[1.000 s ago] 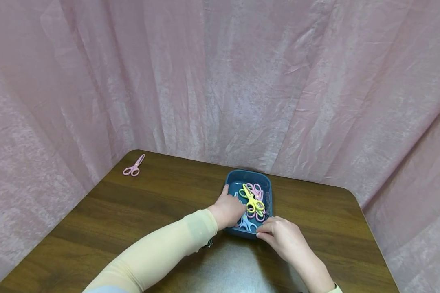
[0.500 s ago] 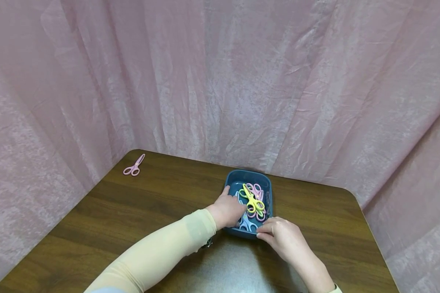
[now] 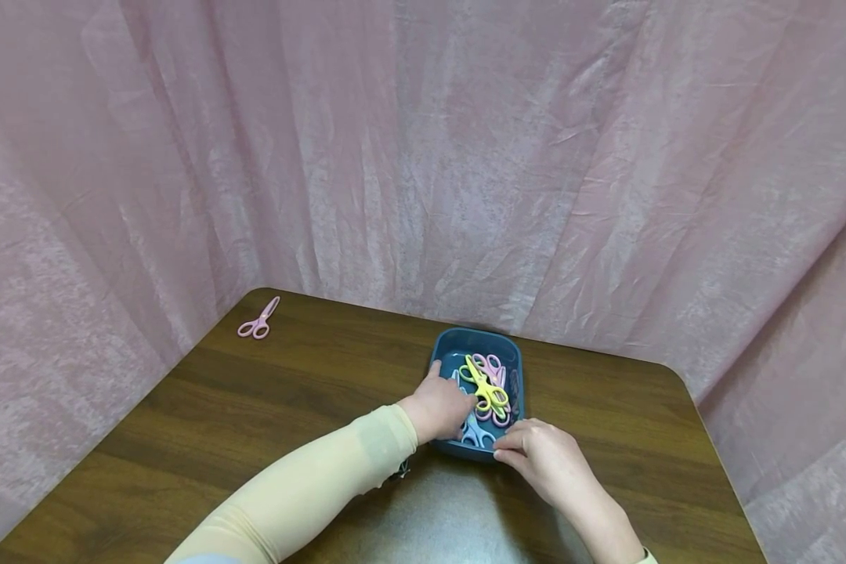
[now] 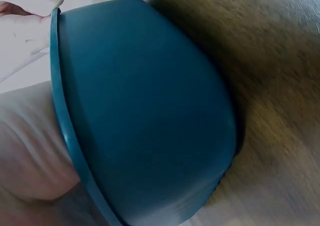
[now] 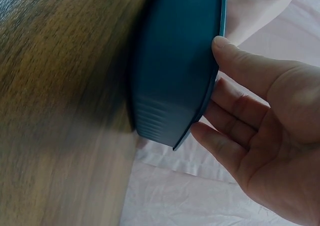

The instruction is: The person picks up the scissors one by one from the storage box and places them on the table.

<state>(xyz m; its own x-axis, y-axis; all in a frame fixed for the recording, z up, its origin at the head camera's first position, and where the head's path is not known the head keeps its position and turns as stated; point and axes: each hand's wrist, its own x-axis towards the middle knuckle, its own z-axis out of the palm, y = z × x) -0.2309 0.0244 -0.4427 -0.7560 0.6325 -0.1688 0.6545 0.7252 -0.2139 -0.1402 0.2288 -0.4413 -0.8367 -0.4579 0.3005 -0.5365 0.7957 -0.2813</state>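
A dark blue bin (image 3: pixel 475 335) stands at the back of the table, holding several scissors. Yellow scissors (image 3: pixel 485 384) lie on top of pink ones (image 3: pixel 492 362). Blue scissors (image 3: pixel 478 435) are at the near end. My left hand (image 3: pixel 439 403) reaches over the bin's left rim, one finger along that rim and others down by the blue scissors. Its fingertips are hidden, so whether they pinch anything does not show. At the near right corner my right hand (image 3: pixel 546 458) pinches the bin's rim between thumb and fingers, as the right wrist view also shows.
Another pair of pink scissors (image 3: pixel 257 319) lies near the table's far left corner. A dark, indistinct thing (image 3: pixel 514 388) rests along the bin's right inner wall. Pink curtains (image 3: pixel 423 157) hang right behind the wooden table (image 3: pixel 310 368).
The blue scissors have shifted very slightly toward me and to the right, along with the fingers of my left hand. My right hand keeps its place on the rim.
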